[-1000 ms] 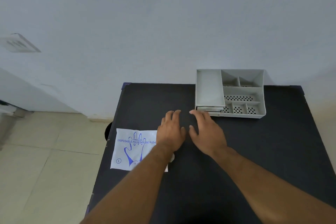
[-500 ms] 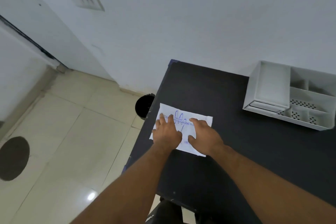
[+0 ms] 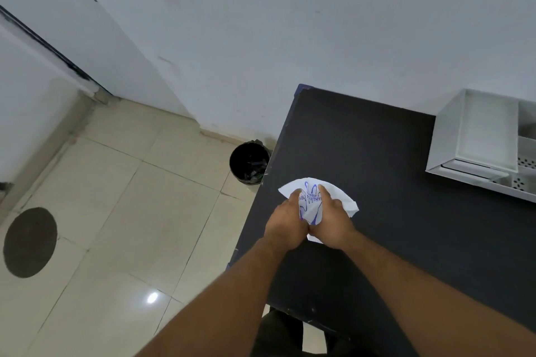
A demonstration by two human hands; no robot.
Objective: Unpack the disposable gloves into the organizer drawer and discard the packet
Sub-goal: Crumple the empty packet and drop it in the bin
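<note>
Both hands gripping the white plastic glove packet with blue printing (image 3: 311,206), lifted just clear of the black tabletop (image 3: 391,182) near its left edge. Left hand (image 3: 285,224) curled around the packet's left half, thumb laid over the printed face. Right hand (image 3: 333,222) curled around the right half, thumb likewise on top. Both grips closed and pinching film; packet buckled into an arch between them, upper edge fanned away from the person. Cannot tell whether it is torn open yet.

Key relation: the grey plastic organizer with drawer (image 3: 478,151) lies well to the right of the grip and farther from the person; right hand is the nearer one. Drawer front appears shut or barely out. The packet's long axis runs roughly left to right, across both palms.

The black round waste bin (image 3: 249,162) on the floor sits beyond and left of the grip, nearer the left hand.

Judgement: opening step in hand; gloves not yet out.
</note>
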